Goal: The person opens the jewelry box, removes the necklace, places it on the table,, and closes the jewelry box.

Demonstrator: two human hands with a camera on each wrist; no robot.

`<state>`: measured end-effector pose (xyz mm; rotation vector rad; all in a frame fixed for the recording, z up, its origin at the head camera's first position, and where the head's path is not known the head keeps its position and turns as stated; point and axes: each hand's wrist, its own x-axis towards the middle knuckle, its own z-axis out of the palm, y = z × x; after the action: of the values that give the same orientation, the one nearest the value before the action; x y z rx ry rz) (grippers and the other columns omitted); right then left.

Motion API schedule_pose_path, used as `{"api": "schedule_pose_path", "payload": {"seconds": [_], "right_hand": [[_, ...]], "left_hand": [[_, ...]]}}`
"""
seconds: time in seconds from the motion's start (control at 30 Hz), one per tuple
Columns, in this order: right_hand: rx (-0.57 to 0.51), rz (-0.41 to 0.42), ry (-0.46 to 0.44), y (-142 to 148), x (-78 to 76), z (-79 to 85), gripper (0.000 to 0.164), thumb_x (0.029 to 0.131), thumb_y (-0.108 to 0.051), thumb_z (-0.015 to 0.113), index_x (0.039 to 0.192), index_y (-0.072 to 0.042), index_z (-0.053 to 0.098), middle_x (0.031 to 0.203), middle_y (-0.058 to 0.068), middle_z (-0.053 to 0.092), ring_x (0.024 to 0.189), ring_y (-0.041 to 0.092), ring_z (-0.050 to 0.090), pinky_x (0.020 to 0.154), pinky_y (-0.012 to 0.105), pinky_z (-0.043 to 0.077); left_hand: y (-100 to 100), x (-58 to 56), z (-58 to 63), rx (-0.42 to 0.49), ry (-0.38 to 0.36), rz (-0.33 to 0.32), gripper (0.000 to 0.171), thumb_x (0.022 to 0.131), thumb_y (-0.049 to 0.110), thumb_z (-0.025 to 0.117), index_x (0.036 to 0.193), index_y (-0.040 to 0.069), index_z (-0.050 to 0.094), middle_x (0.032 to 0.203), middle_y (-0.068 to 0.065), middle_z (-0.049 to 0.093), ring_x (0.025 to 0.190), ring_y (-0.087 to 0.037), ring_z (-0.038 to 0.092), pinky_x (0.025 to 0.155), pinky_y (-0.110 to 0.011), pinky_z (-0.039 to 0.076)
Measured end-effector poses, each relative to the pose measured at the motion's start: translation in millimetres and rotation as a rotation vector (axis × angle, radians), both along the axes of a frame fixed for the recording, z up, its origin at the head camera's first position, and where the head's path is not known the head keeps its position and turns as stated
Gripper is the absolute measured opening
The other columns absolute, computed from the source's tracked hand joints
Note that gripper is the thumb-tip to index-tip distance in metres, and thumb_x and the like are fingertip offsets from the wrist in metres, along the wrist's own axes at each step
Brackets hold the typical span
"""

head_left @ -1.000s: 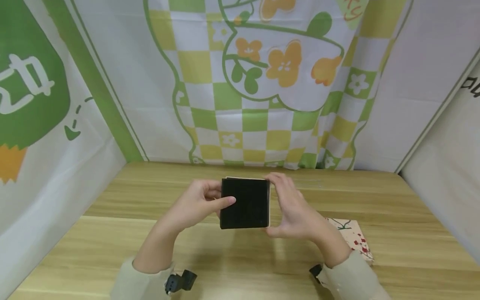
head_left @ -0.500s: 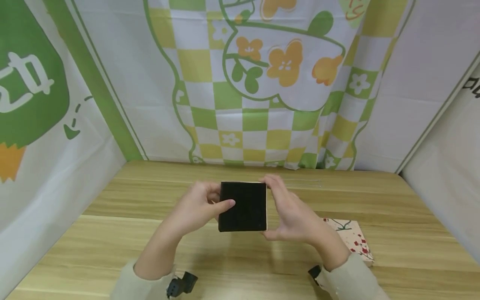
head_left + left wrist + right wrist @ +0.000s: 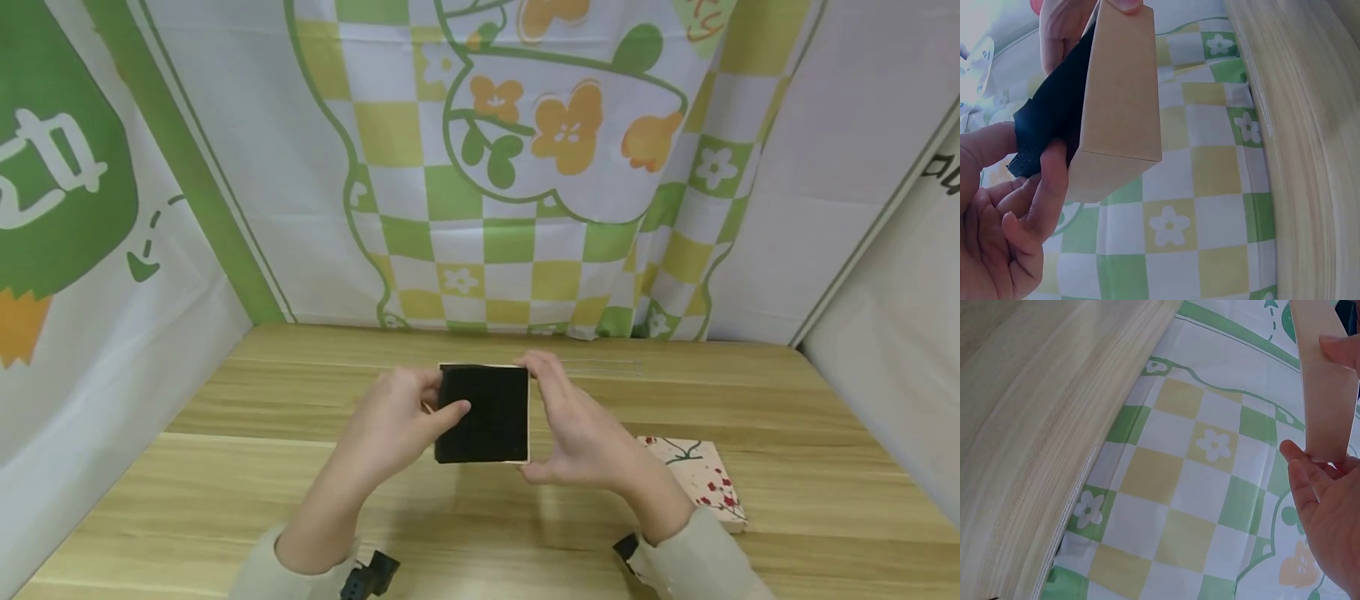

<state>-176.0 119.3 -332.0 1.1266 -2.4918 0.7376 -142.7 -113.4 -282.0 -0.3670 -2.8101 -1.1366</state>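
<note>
Checked green-and-yellow cloth [image 3: 525, 242] hangs behind the wooden table [image 3: 225, 467]. Above its middle, both hands hold a small tan box [image 3: 483, 413] clear of the wood, its black lining facing the person. At nine o'clock of the box, the left hand [image 3: 390, 425] curls round its edge, thumb on the black face. At three o'clock, the right hand [image 3: 577, 425] pinches the other side, fingers up top and thumb below. A flowered lid [image 3: 701, 482] lies on the table at four o'clock, well apart. So the box looks open and empty; the closing is not yet done.
</note>
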Motion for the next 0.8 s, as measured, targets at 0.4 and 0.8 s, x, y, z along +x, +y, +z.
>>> {"api": "schedule_pose_path", "payload": {"seconds": [0.4,0.8], "right_hand": [[0.016,-0.014,0.016,-1.7,3.6,0.4,0.108,0.055,-0.022,0.092,0.142,-0.005,0.03,0.143,0.011,0.038,0.115,0.022,0.057,0.093,0.035,0.054],[-0.055,-0.005,0.022,2.1,1.7,0.5,0.113,0.057,-0.021,0.092,0.146,-0.004,0.025,0.146,0.013,0.035,0.116,0.024,0.056,0.093,0.035,0.054]], "left_hand": [[13.9,10.1,-3.4,-0.294,0.187,0.172,0.024,0.086,0.029,0.076,0.079,0.009,0.064,0.058,0.0,0.055,0.054,-0.016,0.053,0.048,-0.029,0.037],[6.1,-0.8,-8.6,-0.034,0.302,0.159,0.066,0.085,0.037,0.078,0.138,0.014,0.046,0.124,-0.008,0.053,0.123,-0.034,0.039,0.081,-0.05,0.038]]}}
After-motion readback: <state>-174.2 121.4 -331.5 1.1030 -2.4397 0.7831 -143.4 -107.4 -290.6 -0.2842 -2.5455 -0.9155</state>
